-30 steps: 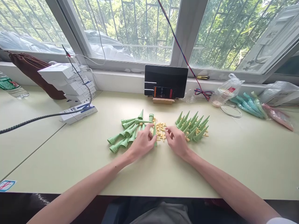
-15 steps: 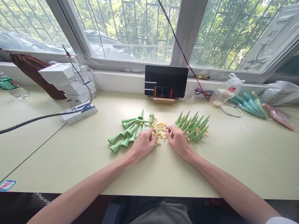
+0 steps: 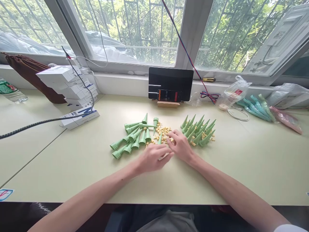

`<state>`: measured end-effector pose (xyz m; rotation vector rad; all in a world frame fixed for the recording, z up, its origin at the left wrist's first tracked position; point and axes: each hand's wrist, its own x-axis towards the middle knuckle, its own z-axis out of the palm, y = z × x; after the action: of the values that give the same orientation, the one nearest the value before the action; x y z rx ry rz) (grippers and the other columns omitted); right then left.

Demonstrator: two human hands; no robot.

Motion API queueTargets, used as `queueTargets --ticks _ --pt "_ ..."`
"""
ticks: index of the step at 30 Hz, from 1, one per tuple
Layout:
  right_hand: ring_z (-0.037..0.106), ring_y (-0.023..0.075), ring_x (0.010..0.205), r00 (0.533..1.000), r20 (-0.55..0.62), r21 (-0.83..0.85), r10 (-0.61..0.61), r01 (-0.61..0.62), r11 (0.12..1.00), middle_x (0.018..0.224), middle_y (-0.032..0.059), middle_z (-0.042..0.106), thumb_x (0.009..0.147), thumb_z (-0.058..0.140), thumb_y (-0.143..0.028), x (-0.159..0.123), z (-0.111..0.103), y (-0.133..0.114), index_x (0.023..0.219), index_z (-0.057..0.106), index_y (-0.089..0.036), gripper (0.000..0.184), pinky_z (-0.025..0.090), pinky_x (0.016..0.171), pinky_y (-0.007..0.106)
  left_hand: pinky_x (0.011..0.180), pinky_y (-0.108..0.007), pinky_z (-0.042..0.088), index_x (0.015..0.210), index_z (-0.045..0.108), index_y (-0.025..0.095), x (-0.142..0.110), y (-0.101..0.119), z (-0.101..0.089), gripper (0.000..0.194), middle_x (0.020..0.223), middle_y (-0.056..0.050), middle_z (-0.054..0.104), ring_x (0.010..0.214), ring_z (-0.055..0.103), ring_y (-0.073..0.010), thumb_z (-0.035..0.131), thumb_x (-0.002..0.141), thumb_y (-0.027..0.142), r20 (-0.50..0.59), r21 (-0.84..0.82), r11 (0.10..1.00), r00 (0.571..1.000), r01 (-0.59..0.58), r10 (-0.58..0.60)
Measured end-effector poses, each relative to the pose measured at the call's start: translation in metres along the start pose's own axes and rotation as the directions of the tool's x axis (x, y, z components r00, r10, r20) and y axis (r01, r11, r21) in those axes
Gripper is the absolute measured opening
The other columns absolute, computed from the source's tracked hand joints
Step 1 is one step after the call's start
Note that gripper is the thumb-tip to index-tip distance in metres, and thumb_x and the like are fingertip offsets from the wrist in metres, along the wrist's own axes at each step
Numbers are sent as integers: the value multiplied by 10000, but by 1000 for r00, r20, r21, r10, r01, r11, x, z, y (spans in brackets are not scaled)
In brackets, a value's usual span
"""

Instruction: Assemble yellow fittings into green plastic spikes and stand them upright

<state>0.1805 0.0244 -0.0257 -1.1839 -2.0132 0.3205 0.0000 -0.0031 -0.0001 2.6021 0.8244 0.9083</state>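
Observation:
My left hand point(image 3: 155, 158) is closed over the table, fingers curled and thumb to the right. The tip of a green plastic spike point(image 3: 160, 138) sticks up behind its knuckles; its lower part is hidden by the hand. My right hand point(image 3: 181, 146) reaches into a pile of small yellow plastic fittings point(image 3: 164, 129), thumb and index finger apart at its right edge. Hollow green spikes with wide ribbed caps point(image 3: 135, 137) lie in a heap on the left. On the right stand rows of green spikes point(image 3: 199, 130) with yellow fittings attached.
Behind the piles, a phone point(image 3: 169, 95) showing a timer leans on a black tablet point(image 3: 171, 79). White boxes point(image 3: 65, 82) with a dark cable are stacked at the left, near a water bottle point(image 3: 12, 91). Plastic bags point(image 3: 234, 93) and a white cable lie at the right back.
My left hand has dropped toward me and turned, so the spike shows only as a tip behind it. My right hand has shifted slightly left into the yellow fittings.

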Motion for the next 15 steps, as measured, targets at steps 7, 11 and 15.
queueTargets --ticks 7,11,15 --pt "541 119 624 999 32 -84 -13 15 996 958 44 563 957 542 -249 4 8 2 1017 692 -217 165 461 606 269 495 -301 241 667 594 200 -2 11 2 320 570 -17 512 495 415 -127 468 951 277 172 -51 992 977 -115 122" --pt "535 121 629 999 45 -117 -13 18 993 927 40 552 947 553 -236 6 11 3 976 681 -211 134 416 557 254 502 -301 260 641 574 205 -1 9 0 340 558 -14 487 495 403 -129 471 948 308 161 -128 991 985 -38 59" --pt "535 125 634 998 64 -151 16 -6 988 901 37 550 950 545 -226 6 12 2 946 663 -198 121 392 544 251 503 -306 251 639 572 202 -2 7 1 349 556 -13 475 495 387 -126 460 954 300 148 -119 992 987 -45 63"
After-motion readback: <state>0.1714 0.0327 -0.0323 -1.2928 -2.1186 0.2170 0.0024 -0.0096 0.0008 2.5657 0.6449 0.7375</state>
